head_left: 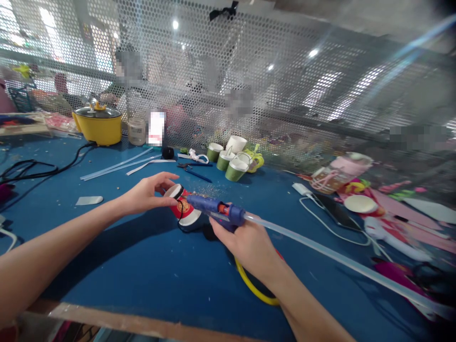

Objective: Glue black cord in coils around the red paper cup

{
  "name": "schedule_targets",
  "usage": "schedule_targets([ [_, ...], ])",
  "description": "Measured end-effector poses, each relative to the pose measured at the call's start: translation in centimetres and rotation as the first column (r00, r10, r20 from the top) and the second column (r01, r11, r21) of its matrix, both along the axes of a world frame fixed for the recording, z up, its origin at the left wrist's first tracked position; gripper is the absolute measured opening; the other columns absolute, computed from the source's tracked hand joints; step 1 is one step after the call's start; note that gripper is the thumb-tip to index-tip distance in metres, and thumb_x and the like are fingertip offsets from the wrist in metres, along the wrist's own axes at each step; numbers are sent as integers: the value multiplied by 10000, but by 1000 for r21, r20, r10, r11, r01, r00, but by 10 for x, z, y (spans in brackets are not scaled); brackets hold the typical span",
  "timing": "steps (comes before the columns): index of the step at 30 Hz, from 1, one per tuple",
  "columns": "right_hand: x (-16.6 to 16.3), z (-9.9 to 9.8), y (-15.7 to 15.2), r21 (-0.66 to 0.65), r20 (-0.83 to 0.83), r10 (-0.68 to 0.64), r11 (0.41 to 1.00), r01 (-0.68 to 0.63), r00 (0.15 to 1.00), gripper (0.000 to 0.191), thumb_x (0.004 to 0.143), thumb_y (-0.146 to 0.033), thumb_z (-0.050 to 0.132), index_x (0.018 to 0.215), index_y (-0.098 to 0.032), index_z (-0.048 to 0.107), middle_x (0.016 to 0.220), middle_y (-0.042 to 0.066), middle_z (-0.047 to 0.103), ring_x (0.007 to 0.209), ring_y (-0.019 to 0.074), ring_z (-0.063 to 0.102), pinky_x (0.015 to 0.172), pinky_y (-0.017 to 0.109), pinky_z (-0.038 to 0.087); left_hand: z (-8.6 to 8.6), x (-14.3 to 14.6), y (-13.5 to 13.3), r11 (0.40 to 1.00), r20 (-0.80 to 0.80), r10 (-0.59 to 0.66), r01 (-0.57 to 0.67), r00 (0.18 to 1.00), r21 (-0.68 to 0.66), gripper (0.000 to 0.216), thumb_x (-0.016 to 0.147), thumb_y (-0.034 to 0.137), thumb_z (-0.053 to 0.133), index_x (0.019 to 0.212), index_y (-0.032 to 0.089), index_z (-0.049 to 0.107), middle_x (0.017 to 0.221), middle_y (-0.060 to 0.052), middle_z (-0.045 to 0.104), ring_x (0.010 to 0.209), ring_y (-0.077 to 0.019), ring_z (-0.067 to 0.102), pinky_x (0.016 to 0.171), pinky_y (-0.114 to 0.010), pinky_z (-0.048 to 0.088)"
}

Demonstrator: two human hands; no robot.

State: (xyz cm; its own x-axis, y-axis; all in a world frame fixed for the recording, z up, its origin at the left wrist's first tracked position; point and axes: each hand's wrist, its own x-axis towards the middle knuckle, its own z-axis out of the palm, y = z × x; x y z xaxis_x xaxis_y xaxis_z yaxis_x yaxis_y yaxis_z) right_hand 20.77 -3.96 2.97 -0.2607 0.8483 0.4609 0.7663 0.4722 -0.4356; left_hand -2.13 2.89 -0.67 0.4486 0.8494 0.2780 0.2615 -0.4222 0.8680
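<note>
The red paper cup [183,210] lies on its side on the blue table [149,266], and everything else sits around it. Your left hand [147,194] grips the cup from its left side, thumb and fingertips pinched on its white rim. Your right hand [245,242], just right of the cup, is wrapped around the handle of the blue glue gun [213,207], whose nozzle touches the cup's red wall. A long clear glue stick [338,259] runs out of the back of the gun, away from the cup to the right. A yellow cord [249,285] curls on the table under your right wrist, nearer you than the cup. Beyond the cup, towards the mesh screen [249,71], stand several green paper cups [228,161] with white rims. Far left of the cup, by the screen, sits a yellow cooking pot [98,126] with a glass lid.
</note>
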Motion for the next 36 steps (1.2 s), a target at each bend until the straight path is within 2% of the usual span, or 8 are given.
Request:
schedule_targets([
  [4, 0, 3, -2, -53, -4, 22, 998, -22, 1000, 97, 748, -180, 497, 700, -192, 580, 612, 13, 596, 538, 144, 545, 531, 248, 445, 0, 0, 0, 1000, -10, 3, -3, 1000, 5, 556, 692, 301, 665, 1167, 146, 420, 1007, -91, 626, 900, -189, 597, 854, -404, 445],
  [10, 4, 12, -2, 2, 87, 14, 1000, -15, 996, 146, 749, -198, 500, 696, -198, 636, 597, 34, 609, 539, 168, 565, 532, 271, 461, 0, -1, 0, 999, 17, -39, 39, 999, 13, 557, 688, 270, 676, 1171, 163, 420, 1002, -77, 622, 921, -189, 596, 880, -421, 438],
  [15, 9, 8, 2, -12, 153, 2, 1000, 0, 988, 195, 769, -238, 495, 731, -160, 670, 566, 59, 629, 519, 186, 585, 503, 284, 468, 2, -4, 1, 994, 41, -107, 108, 993, -15, 568, 680, 220, 686, 1175, 170, 412, 1046, -87, 616, 992, -203, 584, 921, -440, 420],
  [21, 9, 8, 5, -53, 200, -27, 998, 39, 979, 217, 772, -218, 492, 785, -117, 684, 619, 91, 658, 609, 218, 635, 558, 301, 489, 4, -7, 2, 985, 54, -168, 170, 984, -24, 571, 678, 206, 691, 1174, 159, 412, 1097, -109, 587, 1038, -214, 561, 930, -434, 415],
  [27, 7, -1, 4, -7, 107, -37, 999, 38, 994, 164, 750, -209, 510, 709, -155, 660, 568, 45, 636, 550, 179, 605, 522, 266, 463, 5, -8, 1, 981, 56, -188, 191, 980, -37, 570, 681, 183, 689, 1180, 162, 414, 1123, -110, 570, 1050, -207, 551, 930, -414, 416],
  [31, 7, -3, 4, -42, 57, -39, 998, 42, 998, 162, 746, -239, 514, 648, -173, 626, 514, 18, 602, 474, 155, 558, 468, 255, 436, 6, -8, 1, 980, 59, -193, 196, 979, -38, 572, 673, 178, 697, 1176, 173, 426, 1133, -107, 571, 1053, -213, 552, 926, -413, 418],
  [36, 9, 1, 8, -36, 38, -4, 999, 5, 999, 170, 750, -239, 501, 695, -172, 647, 533, 29, 607, 512, 170, 577, 508, 275, 458, 6, -9, 1, 976, 65, -212, 214, 975, -30, 577, 672, 165, 697, 1183, 180, 429, 1161, -109, 563, 1066, -212, 549, 939, -418, 412],
])
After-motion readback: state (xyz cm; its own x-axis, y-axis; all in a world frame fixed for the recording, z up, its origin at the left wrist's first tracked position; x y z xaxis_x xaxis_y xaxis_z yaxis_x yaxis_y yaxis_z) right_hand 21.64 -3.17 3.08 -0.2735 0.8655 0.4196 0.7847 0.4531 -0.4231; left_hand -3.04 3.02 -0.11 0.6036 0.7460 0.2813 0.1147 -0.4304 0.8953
